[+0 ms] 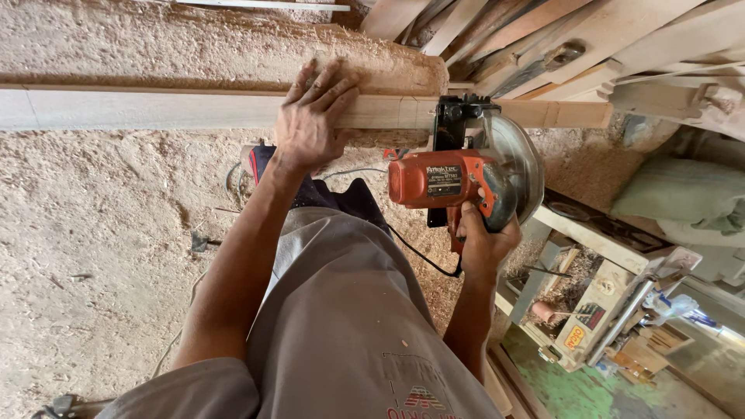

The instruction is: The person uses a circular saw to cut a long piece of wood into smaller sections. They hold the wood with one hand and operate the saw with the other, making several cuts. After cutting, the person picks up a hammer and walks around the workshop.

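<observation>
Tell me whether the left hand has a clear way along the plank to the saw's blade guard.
Probably yes: the left hand lies flat on the plank, and only bare wood separates it from the blade guard.

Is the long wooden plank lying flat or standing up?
Lying flat: the long pale wooden plank stretches sideways under the left hand, beside the orange circular saw.
</observation>
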